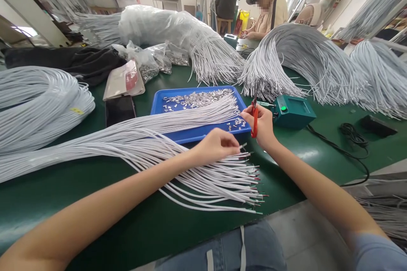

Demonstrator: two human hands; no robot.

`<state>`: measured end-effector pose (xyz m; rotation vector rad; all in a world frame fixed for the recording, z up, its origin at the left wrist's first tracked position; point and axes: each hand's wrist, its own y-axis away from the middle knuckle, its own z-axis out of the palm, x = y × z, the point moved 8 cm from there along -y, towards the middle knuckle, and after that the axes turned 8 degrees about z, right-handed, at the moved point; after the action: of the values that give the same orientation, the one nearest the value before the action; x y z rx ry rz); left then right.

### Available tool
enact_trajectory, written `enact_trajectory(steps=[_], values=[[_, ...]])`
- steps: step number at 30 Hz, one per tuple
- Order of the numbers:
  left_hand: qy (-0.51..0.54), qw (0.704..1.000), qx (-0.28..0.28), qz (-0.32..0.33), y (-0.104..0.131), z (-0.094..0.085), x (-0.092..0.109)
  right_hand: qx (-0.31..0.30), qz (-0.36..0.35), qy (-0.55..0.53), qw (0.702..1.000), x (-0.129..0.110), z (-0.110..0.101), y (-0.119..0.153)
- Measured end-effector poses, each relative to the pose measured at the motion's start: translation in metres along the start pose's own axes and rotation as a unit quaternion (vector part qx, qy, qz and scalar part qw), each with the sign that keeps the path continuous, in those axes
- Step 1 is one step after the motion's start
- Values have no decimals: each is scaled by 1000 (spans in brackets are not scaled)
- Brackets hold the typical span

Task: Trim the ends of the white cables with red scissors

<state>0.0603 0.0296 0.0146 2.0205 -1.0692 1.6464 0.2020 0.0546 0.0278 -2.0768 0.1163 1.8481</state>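
My left hand [219, 146] pinches the end of a white cable [242, 146], just above a fanned bundle of white cables [203, 178] with stripped, coloured wire ends. My right hand [262, 125] is closed around a pair of scissors with red-orange handles [254, 120], blades pointing up and away. The right thumb and fingertips meet near the tray's right edge; whether they also hold a small part, I cannot tell. Between and beyond my hands lies a blue tray [187, 137] with many small metal connectors [197, 98]. A second group of white cables [190, 116] rests across it.
A green machine [294, 112] with a lit button stands right of the tray, its black cord [343, 152] trailing right. Coiled cables [38, 106] lie left, near a phone [120, 111]. Large cable bundles [299, 55] line the far side. Across the table sits another person [270, 8].
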Motion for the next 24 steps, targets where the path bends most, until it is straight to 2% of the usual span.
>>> enact_trajectory(steps=[1,3,6,7,9,11,13,18,24], values=[[-43,998,-34,9,2,8,1,8,4,-3,1000,1,-2,-1],[-133,989,-51,38,3,11,4,16,7,-6,1000,1,-4,-2],[-300,951,-26,64,-1,-7,11,24,0,-6,1000,-3,-6,-2],[-372,927,-20,51,-2,-18,12,28,-1,-6,1000,-4,-6,-2],[-521,853,-26,-10,-5,-41,9,37,-1,-8,999,-5,-7,-1],[-615,783,-60,-71,-7,-59,3,44,2,-10,999,-5,-8,-1],[-651,748,-86,-96,-7,-68,-1,47,2,-11,999,-4,-8,-1],[-670,730,-89,-95,-8,-68,-5,48,4,-14,999,-3,-9,-1],[-655,747,-84,-71,-9,-66,-7,43,4,-15,999,-2,-9,-1]])
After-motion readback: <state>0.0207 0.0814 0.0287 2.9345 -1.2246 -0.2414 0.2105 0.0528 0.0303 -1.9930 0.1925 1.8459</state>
